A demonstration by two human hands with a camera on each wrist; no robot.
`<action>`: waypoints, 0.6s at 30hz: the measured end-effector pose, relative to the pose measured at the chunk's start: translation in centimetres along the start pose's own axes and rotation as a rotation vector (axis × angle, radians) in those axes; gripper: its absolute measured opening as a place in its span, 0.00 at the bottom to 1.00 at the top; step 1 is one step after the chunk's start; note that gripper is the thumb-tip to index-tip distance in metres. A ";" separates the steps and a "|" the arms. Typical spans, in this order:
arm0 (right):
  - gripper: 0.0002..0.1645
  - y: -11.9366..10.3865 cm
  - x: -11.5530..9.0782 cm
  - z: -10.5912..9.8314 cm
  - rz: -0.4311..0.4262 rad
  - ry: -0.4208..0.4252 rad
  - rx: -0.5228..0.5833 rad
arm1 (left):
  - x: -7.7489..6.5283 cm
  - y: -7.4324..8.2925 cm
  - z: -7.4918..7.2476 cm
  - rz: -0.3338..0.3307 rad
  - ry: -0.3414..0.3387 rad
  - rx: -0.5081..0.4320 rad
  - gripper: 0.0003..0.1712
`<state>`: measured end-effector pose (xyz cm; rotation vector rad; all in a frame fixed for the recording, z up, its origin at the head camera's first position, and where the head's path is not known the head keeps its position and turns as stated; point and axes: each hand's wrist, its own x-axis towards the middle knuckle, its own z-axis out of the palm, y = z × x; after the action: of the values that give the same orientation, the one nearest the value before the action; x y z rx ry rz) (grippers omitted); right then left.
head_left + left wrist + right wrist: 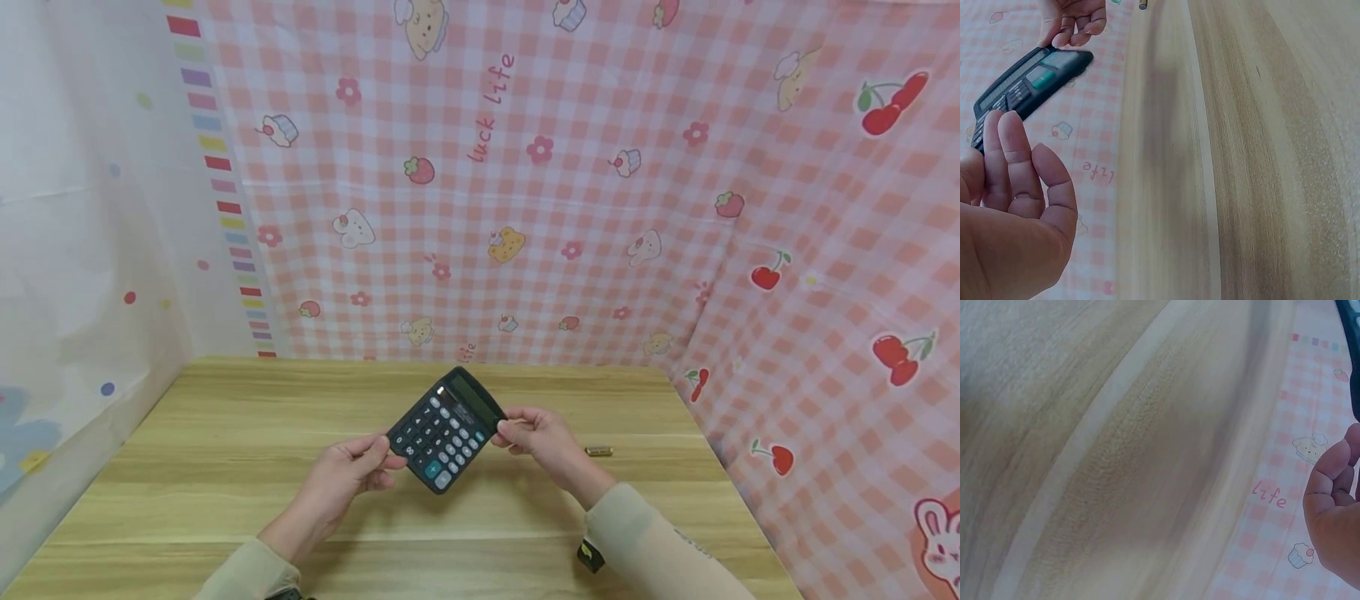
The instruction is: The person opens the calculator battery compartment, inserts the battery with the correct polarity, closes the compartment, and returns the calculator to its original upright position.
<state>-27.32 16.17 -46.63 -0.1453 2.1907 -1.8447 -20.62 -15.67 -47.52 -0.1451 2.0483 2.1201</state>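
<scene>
A black calculator with grey, black and teal keys is held up above the wooden table, tilted, its keys and display facing the head camera. My left hand pinches its lower left corner between thumb and fingers. At the display end, my right hand pinches the opposite side. The left wrist view shows the calculator from its edge, between both hands. Only a dark strip of the calculator enters the right wrist view, above the curled fingers of the right hand.
A small gold and dark battery lies on the wooden table, right of my right hand. Patterned cloth hangs behind the table and along its sides. A black strap piece shows beneath the right sleeve.
</scene>
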 end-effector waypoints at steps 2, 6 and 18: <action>0.16 0.0 0.0 0.0 -0.001 -0.003 0.005 | 0.0 0.1 0.0 -0.003 -0.007 -0.013 0.29; 0.17 -0.1 -0.1 0.1 -0.003 -0.012 0.007 | 0.0 0.1 -0.1 -0.002 -0.021 -0.029 0.29; 0.20 -0.2 0.0 -0.5 -0.016 -0.068 -0.030 | 0.2 0.0 0.0 0.018 0.008 -0.005 0.28</action>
<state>-27.44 16.64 -46.36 -0.2289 2.1775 -1.7889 -20.86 -15.64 -47.55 -0.1364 2.0565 2.1393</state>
